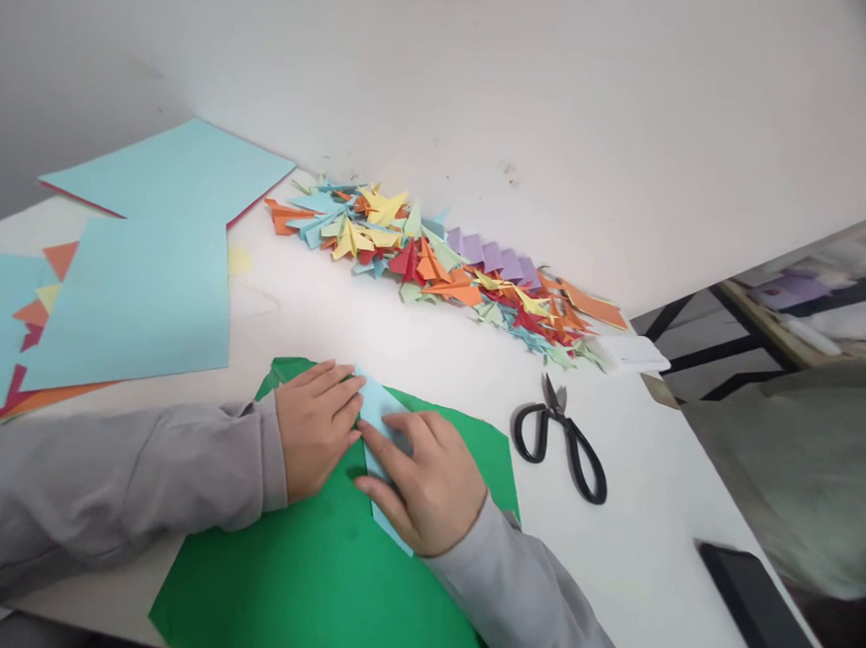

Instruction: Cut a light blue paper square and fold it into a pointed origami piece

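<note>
A folded strip of light blue paper lies slanting on a green sheet. My left hand rests flat at its upper left edge, fingers stretched out and touching it. Across the strip's middle lies my right hand, its index finger and thumb apart and pressing near the left edge. The right hand covers part of the strip, so its full shape is hidden. Both hands are open, neither gripping anything.
Small folded paper planes in many colours are heaped along the wall. Black-handled scissors lie to the right, a dark phone-like slab near the right edge. Light blue sheets and coloured scraps lie on the left.
</note>
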A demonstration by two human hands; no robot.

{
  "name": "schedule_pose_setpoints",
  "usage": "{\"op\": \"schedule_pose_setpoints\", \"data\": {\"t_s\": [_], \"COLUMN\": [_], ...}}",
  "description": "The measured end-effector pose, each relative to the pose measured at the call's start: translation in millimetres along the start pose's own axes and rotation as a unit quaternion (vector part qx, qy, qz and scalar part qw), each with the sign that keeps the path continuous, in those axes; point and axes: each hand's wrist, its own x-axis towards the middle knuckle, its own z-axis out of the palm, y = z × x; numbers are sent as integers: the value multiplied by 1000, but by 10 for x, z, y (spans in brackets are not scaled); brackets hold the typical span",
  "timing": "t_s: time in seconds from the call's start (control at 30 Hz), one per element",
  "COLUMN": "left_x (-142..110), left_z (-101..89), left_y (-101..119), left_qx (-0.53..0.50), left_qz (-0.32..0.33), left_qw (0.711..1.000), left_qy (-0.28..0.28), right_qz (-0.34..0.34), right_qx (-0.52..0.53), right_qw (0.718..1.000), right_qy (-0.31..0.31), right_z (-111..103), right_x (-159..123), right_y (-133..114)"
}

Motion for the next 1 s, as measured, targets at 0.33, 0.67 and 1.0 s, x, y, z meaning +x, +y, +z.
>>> {"op": "schedule_pose_setpoints", "data": {"t_s": [0.33, 0.67, 1.0], "left_x": [31, 8, 41], "left_z": [-8, 40, 10], "left_y": [93, 73, 66], "left_qx": [64, 50, 64], "left_qz": [-27, -28, -23], "left_qw": [997, 998, 997], "left_qy": [-21, -35, -38], "right_qz": [35, 76, 68], "right_qx": [2, 23, -17], "right_qw": [999, 997, 998], "right_qy": [21, 0, -9], "right_z": [56, 63, 89], "right_x": [-6, 39, 38], "right_y": [-89, -77, -68]}}
